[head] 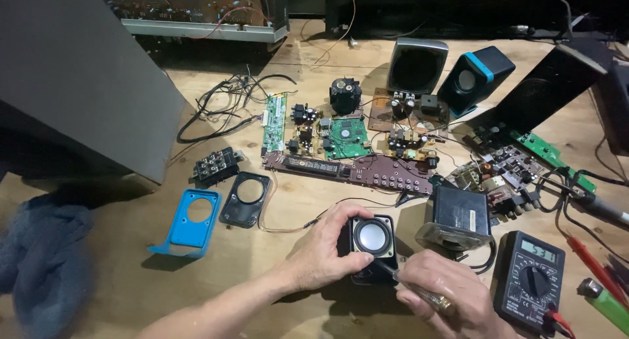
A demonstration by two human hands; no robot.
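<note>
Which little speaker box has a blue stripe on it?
The black speaker with the blue band at the back, between the silver speaker and the big dark speaker, which have no blue.

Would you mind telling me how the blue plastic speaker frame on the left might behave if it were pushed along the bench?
The blue speaker frame looks thin and hollow, so probably light and easy to slide. It leans on a bent foot, so a push may tip it flat. Its round cutout suggests some flex.

Counted: two hands [324,250] [442,293], four speakers [372,242] [417,65] [475,77] [547,90], one multimeter [532,280], one transformer [457,219], two loose faceplates [191,221] [246,199], one lighter [604,303], one cloth [42,260].
</note>
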